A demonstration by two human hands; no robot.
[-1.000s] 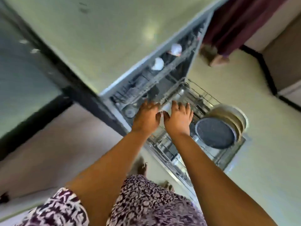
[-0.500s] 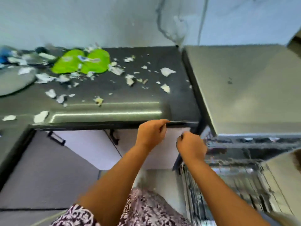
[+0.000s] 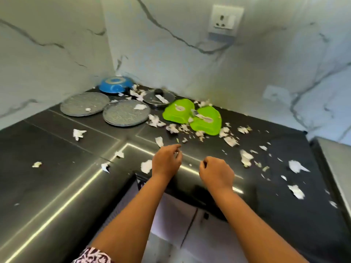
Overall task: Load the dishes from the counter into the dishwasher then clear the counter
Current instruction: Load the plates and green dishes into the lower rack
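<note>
Black bench (image 3: 47, 186), marble walls (image 3: 171, 54), paper scraps (image 3: 246, 158) strewn. Grey plates (image 3: 125, 112) at 11 o'clock, green bowls (image 3: 178, 112) at 12. Loosely curled, empty: left hand (image 3: 167, 162), right hand (image 3: 216, 171). Steel top (image 3: 338, 154) cropped at 3.

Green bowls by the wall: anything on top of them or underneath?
White paper scraps lie across both green bowls where they meet. Anything beneath the bowls is covered.
</note>
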